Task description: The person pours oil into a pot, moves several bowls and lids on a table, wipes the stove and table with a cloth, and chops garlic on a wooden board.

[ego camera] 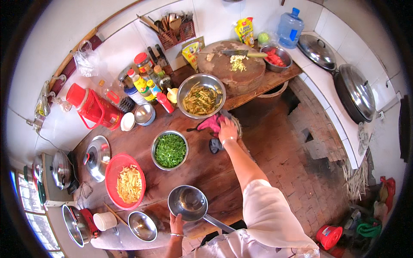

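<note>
My left hand grips the near rim of an empty metal saucepan, whose long handle points towards my body. My right hand rests on a bunched pink and grey cloth at the table's right edge; its fingers are partly hidden in the cloth. Just beyond the cloth is a steel bowl of cooked strips with greens. A smaller steel bowl of chopped green herbs sits between my hands, to the left. Farther left, a red plastic basin holds pale yellow strips.
A round wooden chopping block bears a cleaver and minced garlic. Beside it stands a bowl of red pieces. Bottles and a red thermos line the wall. Near the front edge is an empty steel bowl. Lidded woks sit right.
</note>
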`<state>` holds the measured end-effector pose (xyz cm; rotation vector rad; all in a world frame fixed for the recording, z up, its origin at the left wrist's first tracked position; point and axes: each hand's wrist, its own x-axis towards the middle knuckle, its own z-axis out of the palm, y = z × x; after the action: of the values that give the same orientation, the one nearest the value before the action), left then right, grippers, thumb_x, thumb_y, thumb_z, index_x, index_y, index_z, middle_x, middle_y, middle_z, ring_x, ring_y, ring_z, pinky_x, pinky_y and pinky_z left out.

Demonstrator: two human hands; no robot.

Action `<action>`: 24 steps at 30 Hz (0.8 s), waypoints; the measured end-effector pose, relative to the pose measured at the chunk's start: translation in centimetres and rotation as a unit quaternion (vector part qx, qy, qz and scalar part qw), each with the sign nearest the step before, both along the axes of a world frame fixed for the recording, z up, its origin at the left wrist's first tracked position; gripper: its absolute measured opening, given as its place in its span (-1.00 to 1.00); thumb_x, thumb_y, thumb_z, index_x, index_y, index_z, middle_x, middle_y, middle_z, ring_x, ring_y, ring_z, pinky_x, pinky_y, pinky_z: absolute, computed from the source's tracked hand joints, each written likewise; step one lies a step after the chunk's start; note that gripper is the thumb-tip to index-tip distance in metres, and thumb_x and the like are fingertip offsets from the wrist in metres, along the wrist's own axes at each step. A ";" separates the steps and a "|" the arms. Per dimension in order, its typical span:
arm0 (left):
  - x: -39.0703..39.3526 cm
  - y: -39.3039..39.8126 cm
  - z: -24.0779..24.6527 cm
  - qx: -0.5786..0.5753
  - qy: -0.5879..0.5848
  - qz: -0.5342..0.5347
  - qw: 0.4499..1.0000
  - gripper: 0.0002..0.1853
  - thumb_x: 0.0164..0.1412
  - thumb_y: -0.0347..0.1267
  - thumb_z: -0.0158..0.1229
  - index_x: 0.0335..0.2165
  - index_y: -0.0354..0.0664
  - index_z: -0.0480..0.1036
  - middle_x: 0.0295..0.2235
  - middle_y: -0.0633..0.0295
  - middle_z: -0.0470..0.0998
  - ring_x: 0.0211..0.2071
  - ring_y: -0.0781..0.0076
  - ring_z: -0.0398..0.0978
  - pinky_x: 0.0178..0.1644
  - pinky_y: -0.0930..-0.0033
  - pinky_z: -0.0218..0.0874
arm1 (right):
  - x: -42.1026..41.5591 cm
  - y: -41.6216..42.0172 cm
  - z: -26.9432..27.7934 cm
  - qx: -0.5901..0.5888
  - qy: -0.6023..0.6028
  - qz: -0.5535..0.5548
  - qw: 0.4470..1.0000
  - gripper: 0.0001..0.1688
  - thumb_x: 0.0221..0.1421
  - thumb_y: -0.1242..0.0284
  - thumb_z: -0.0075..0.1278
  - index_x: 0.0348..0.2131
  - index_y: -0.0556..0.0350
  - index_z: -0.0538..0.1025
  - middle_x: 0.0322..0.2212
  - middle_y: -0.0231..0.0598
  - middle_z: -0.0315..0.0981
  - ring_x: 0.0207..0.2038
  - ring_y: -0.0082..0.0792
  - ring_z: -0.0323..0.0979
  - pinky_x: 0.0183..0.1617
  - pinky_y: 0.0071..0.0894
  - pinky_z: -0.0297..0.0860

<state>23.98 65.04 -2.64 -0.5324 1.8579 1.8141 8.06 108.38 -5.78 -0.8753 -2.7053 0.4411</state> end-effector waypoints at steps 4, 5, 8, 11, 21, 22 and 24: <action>0.9 -0.5 1.5 -0.058 0.152 0.020 0.986 -0.43 0.08 -0.54 -0.08 0.10 -0.20 0.07 -0.06 0.14 0.28 -0.37 0.49 0.40 -0.38 0.54 0.33 | 11.8 -2.1 0.5 0.009 0.029 0.004 1.000 -0.49 -0.25 0.54 0.02 -0.16 0.07 0.40 -0.03 -0.20 0.20 -0.01 -0.12 0.17 0.04 -0.19 0.17; 1.2 -1.8 0.2 -0.076 0.244 0.031 0.966 -0.45 0.07 -0.56 -0.09 0.08 -0.23 0.09 -0.13 0.16 0.34 -0.37 0.49 0.40 -0.29 0.53 0.31 | 15.1 -2.8 0.5 0.021 0.046 0.004 0.999 -0.47 -0.28 0.56 0.02 -0.16 0.09 0.40 -0.05 -0.18 0.22 -0.02 -0.10 0.19 0.03 -0.19 0.18; 0.9 -0.1 6.9 -0.098 0.276 -0.038 0.955 -0.58 0.11 -0.56 -0.10 -0.01 -0.30 0.22 -0.30 0.24 0.45 -0.34 0.52 0.41 -0.24 0.49 0.28 | 25.7 -4.6 0.4 0.033 -0.006 -0.029 0.999 -0.53 -0.25 0.54 0.00 -0.20 0.10 0.42 -0.08 -0.14 0.25 -0.06 -0.08 0.22 0.00 -0.22 0.22; 0.8 2.3 10.6 0.033 0.258 -0.078 0.962 -0.65 0.14 -0.54 -0.12 -0.06 -0.34 0.29 -0.30 0.23 0.45 -0.33 0.53 0.42 -0.22 0.53 0.25 | 32.2 -5.7 2.2 -0.052 -0.103 -0.130 0.985 -0.60 -0.19 0.50 -0.03 -0.21 0.08 0.44 -0.17 -0.09 0.33 -0.15 -0.08 0.31 -0.05 -0.22 0.27; 5.6 21.6 15.3 0.408 -0.048 -0.271 0.870 -0.43 0.13 -0.28 -0.04 0.12 -0.09 0.08 0.13 0.23 0.10 0.16 0.35 0.00 0.21 0.27 -0.18 | 28.9 -12.0 19.4 -0.314 0.242 -0.054 0.916 -0.55 -0.10 0.42 -0.03 -0.13 0.10 0.38 -0.28 -0.05 0.42 -0.20 -0.08 0.39 -0.09 -0.30 0.30; 4.6 21.7 13.9 0.411 -0.033 -0.244 0.878 -0.44 0.13 -0.29 -0.04 0.11 -0.09 0.08 0.09 0.25 0.16 0.11 0.36 0.08 0.18 0.27 -0.10 | 28.2 -14.4 26.1 -0.408 0.243 0.050 0.879 -0.52 -0.08 0.44 -0.08 -0.08 0.08 0.34 -0.21 -0.02 0.36 -0.12 -0.05 0.33 -0.02 -0.29 0.25; 3.0 23.9 10.4 0.497 -0.106 -0.168 0.845 -0.51 0.14 -0.33 -0.08 0.07 -0.11 0.14 -0.01 0.25 0.29 0.00 0.34 0.25 0.09 0.29 0.07 | 27.3 -13.5 19.2 -0.218 0.280 0.137 0.925 -0.37 -0.11 0.39 -0.10 0.00 0.25 0.19 -0.07 0.11 0.20 0.00 0.06 0.18 0.11 -0.18 0.11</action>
<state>26.93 88.96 7.72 0.0004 0.6117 2.0387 35.38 94.84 13.46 -0.3647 -2.2156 1.1864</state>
